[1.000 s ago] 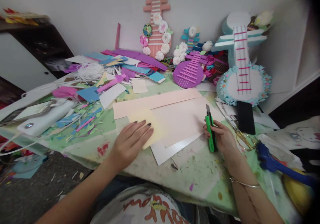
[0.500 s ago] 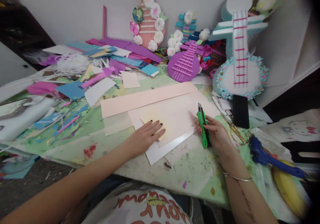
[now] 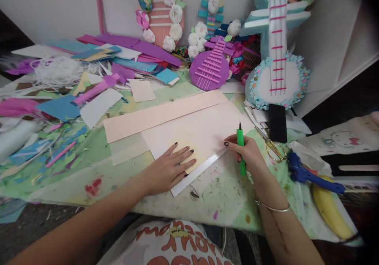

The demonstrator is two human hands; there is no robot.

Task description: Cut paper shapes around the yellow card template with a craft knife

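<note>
My left hand (image 3: 168,168) lies flat with fingers spread on a large pale pink sheet (image 3: 204,129), over a small pale yellow piece (image 3: 177,142) that it partly hides. Held upright in my right hand (image 3: 251,152) is a green utility knife (image 3: 240,139), its blade end pointing away from me. The right thumb is close to the sheet's near right edge; whether it touches cannot be made out. A white board edge (image 3: 201,168) sticks out from under the sheet. Across the sheet's far side lies a long pale pink strip (image 3: 160,114).
Scissors (image 3: 274,148), a black phone (image 3: 277,123), a blue glue gun (image 3: 314,180) and a banana (image 3: 330,209) lie to the right. Coloured scraps (image 3: 62,107) cover the left. Decorated instrument models, including a purple one (image 3: 209,72) and a pale blue one (image 3: 278,71), stand behind.
The knife has turned in my right hand, so its narrow edge faces me. My right thumb has stretched towards the sheet. My left hand has shifted slightly nearer me. The view has moved right and down.
</note>
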